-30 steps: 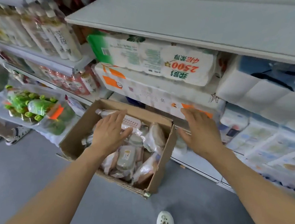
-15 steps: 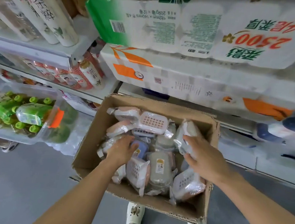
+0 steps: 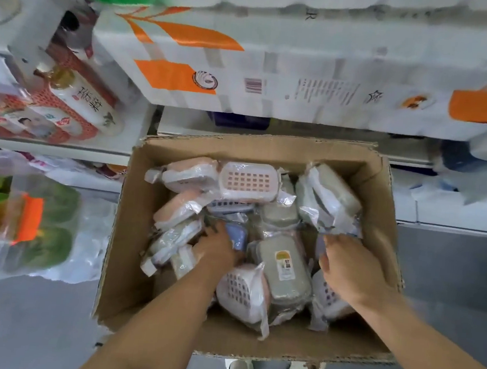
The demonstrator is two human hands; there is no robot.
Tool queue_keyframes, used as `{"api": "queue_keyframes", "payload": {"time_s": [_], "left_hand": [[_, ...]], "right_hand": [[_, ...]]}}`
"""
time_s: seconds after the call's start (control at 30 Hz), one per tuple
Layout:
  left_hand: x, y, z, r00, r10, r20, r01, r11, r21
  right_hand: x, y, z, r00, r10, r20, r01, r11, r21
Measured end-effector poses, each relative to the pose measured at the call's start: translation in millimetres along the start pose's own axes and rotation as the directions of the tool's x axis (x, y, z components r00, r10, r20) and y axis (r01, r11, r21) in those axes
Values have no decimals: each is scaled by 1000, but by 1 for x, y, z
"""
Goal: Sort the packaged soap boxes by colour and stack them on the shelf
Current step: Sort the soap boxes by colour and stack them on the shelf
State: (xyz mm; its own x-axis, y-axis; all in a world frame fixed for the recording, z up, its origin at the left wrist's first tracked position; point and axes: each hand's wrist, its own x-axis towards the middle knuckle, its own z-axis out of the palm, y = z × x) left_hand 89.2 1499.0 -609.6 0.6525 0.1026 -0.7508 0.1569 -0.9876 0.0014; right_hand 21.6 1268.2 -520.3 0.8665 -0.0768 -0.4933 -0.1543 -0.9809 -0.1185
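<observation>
Your left hand reaches into the cardboard box on the floor, its fingers curled down round a blue soap box in the middle of the pile. Your right hand is in the box too, toward its right side, fingers bent down among the wrapped packs; whether they pinch anything cannot be told. The soap boxes all lie loose in the carton, each in clear wrap: a pink one with a slotted white lid at the back, a grey-green one between your hands with a small yellow-and-white sticker too blurred to read, and another pink one at the front. Behind the carton, the shelf carries a white and orange multipack with a barcode and fine print that cannot be read. To the left, a bottle bears Chinese characters.
</observation>
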Motion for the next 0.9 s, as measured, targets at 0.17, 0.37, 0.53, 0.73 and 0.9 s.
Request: {"api": "queue_keyframes", "payload": {"time_s": [0.17, 0.37, 0.53, 0.73, 0.9], "left_hand": [[5, 2, 14, 1000, 10, -28, -12, 998, -68], [-16, 3, -7, 975, 148, -168, -181, 962, -204], [-38, 3, -38, 890, 240, -388, -358, 895, -267], [-55, 2, -73, 868, 180, -462, -385, 833, -398], [-50, -3, -83, 859, 186, -477, -401, 824, -401]], "right_hand": [[6, -1, 2, 988, 134, 72, -137, 990, 38], [0, 11, -3, 953, 281, 116, -302, 911, 280], [-1, 16, -4, 971, 194, -139, -154, 955, 255], [16, 3, 2, 948, 153, -281, -45, 934, 356], [26, 6, 15, 878, 170, -447, -8, 940, 341]]}}
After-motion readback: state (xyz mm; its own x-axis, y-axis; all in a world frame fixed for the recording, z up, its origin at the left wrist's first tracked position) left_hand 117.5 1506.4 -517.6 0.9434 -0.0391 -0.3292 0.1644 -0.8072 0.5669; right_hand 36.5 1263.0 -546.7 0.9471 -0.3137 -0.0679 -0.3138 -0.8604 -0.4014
